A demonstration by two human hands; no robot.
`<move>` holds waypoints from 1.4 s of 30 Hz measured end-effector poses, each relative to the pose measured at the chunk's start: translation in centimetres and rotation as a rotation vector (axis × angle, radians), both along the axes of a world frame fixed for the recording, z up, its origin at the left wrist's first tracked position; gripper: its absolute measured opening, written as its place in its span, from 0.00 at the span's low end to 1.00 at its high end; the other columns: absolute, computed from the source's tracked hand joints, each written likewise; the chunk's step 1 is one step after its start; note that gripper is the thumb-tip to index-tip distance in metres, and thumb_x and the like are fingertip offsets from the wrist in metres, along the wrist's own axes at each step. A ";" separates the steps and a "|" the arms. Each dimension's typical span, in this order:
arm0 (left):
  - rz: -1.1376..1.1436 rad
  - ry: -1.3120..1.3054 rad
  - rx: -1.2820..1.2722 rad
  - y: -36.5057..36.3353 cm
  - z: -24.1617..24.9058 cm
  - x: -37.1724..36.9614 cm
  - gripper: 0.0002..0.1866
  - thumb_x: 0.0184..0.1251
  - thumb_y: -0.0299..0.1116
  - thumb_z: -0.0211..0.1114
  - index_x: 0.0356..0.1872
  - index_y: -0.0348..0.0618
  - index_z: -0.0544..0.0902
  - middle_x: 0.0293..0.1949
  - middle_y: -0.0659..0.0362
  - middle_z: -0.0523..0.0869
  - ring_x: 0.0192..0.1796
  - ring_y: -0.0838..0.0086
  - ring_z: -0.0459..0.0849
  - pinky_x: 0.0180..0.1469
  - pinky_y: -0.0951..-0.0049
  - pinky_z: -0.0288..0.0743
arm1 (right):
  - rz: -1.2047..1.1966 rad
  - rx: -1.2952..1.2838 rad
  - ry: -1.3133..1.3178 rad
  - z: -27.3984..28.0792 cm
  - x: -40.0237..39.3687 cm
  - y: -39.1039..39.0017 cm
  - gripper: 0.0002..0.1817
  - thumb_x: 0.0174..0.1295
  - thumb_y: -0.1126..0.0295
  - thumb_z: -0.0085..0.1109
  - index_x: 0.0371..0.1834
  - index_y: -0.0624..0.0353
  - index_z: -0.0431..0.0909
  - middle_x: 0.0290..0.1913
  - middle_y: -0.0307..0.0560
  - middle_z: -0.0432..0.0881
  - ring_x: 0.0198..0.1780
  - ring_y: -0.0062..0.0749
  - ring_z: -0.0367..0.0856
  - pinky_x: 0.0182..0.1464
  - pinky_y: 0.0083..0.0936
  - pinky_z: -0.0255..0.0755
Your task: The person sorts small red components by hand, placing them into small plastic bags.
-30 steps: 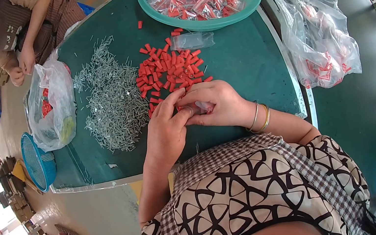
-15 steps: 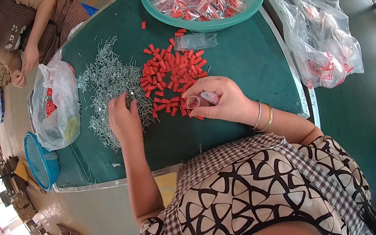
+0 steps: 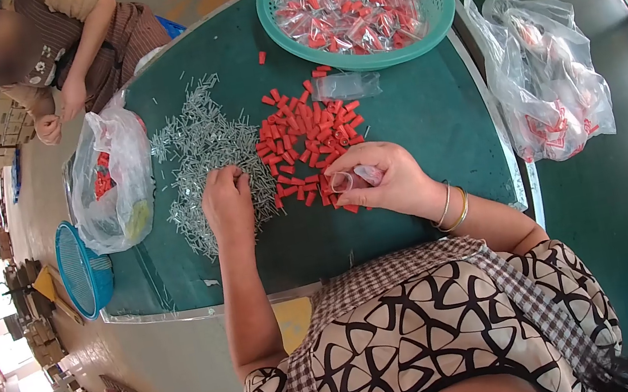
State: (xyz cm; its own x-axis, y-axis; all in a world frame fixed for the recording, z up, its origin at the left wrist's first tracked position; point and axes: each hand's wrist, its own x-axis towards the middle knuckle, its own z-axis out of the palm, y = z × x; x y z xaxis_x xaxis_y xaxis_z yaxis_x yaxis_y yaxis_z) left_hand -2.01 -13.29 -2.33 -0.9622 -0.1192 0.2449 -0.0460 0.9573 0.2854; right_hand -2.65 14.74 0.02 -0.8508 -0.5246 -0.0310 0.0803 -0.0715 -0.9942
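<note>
Right hand (image 3: 401, 180) pinches clear bag (image 3: 369, 174) (likely limp; best held by edges) toward surface's (image 3: 434, 122) near edge; left hand (image 3: 229, 199) curls over fasteners (image 3: 211, 137), grip hidden.

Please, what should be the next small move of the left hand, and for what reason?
Probably the left hand should pinch a few small metal pieces and carry them toward the clear plastic bag: its fingers are at that pile, and the right hand holds the bag with its mouth apparently open. Whether the left fingers hold any is hidden.
</note>
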 end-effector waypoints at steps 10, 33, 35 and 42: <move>0.011 -0.069 -0.009 0.9 1.0 0.2 0.09 0.59 0.28 0.69 0.40 0.38 0.83 0.38 0.52 0.83 0.41 0.53 0.83 0.43 0.57 0.77 | -0.030 -0.064 0.158 -0.7 0.0 -0.2 0.16 0.55 0.81 0.71 0.48 0.63 0.82 0.38 0.41 0.84 0.31 0.19 0.82 0.30 0.17 0.79; 0.218 0.022 1.416 0.6 0.9 1.7 0.07 0.71 0.27 0.62 0.44 0.36 0.83 0.33 0.56 0.86 0.24 0.79 0.79 0.24 0.79 0.73 | -0.019 -0.059 0.029 -0.3 0.1 -0.2 0.16 0.56 0.79 0.71 0.48 0.62 0.82 0.37 0.40 0.82 0.30 0.18 0.81 0.30 0.17 0.79; 0.227 0.030 1.476 1.3 1.3 1.8 0.07 0.70 0.27 0.62 0.44 0.36 0.83 0.34 0.56 0.86 0.24 0.79 0.79 0.24 0.79 0.73 | -0.017 -0.058 0.026 -0.3 0.1 -0.2 0.16 0.55 0.79 0.71 0.47 0.62 0.82 0.37 0.40 0.82 0.30 0.18 0.81 0.30 0.17 0.78; 0.149 0.021 1.225 2.1 1.3 1.9 0.09 0.70 0.26 0.63 0.46 0.33 0.83 0.36 0.53 0.87 0.24 0.78 0.79 0.25 0.79 0.73 | -0.018 -0.051 0.029 -0.3 0.1 -0.2 0.15 0.55 0.79 0.71 0.47 0.62 0.82 0.36 0.39 0.82 0.29 0.18 0.80 0.29 0.17 0.77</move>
